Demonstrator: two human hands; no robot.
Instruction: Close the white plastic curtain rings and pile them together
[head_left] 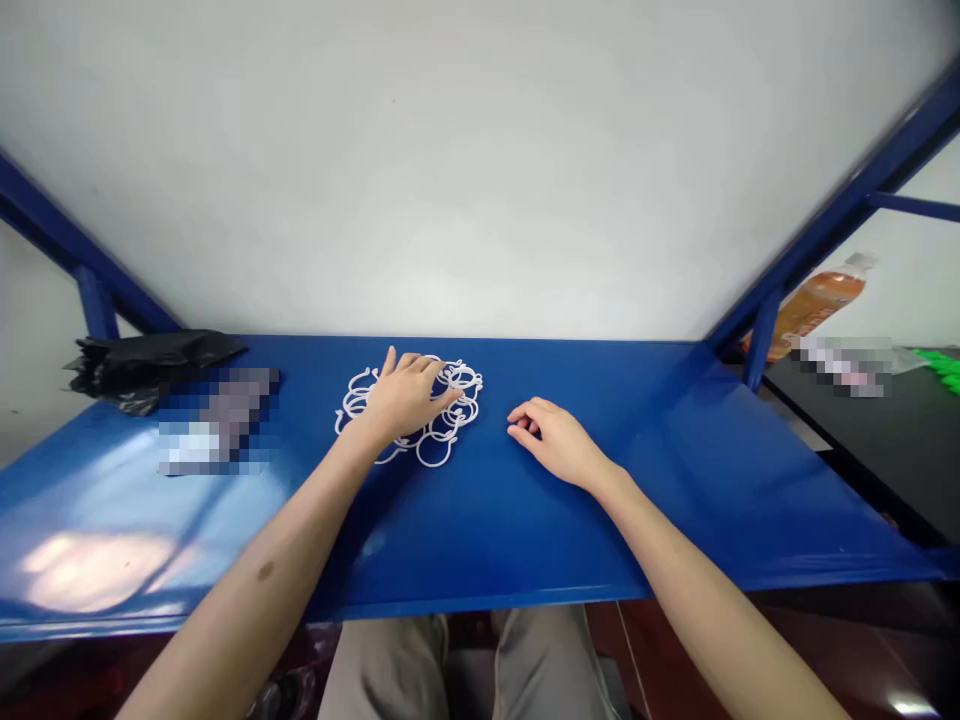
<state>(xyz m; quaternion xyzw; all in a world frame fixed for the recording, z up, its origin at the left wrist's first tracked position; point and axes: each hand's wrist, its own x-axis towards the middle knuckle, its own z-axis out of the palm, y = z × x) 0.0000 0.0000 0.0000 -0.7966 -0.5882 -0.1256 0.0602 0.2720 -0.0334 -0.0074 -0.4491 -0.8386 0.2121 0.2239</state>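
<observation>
Several white open rings (435, 452) with small curled ends, like shower curtain rings, lie in an overlapping pile on the blue table. Over this pile my left hand (409, 398) is open, palm down with its fingers spread, covering some of the rings; I cannot tell whether it grips any of them. To the right of the pile, and apart from it, my right hand (551, 435) rests near the tabletop. Its fingers are loosely curled toward the thumb, and nothing shows in them.
The blue table (480, 540) meets a pale wall at the back. At its left are a black plastic bag (157, 360) and a blurred-out item (225, 420). Blue frame bars slant up both sides. Beyond the right bar, an orange drink bottle (817, 300) leans by a black surface.
</observation>
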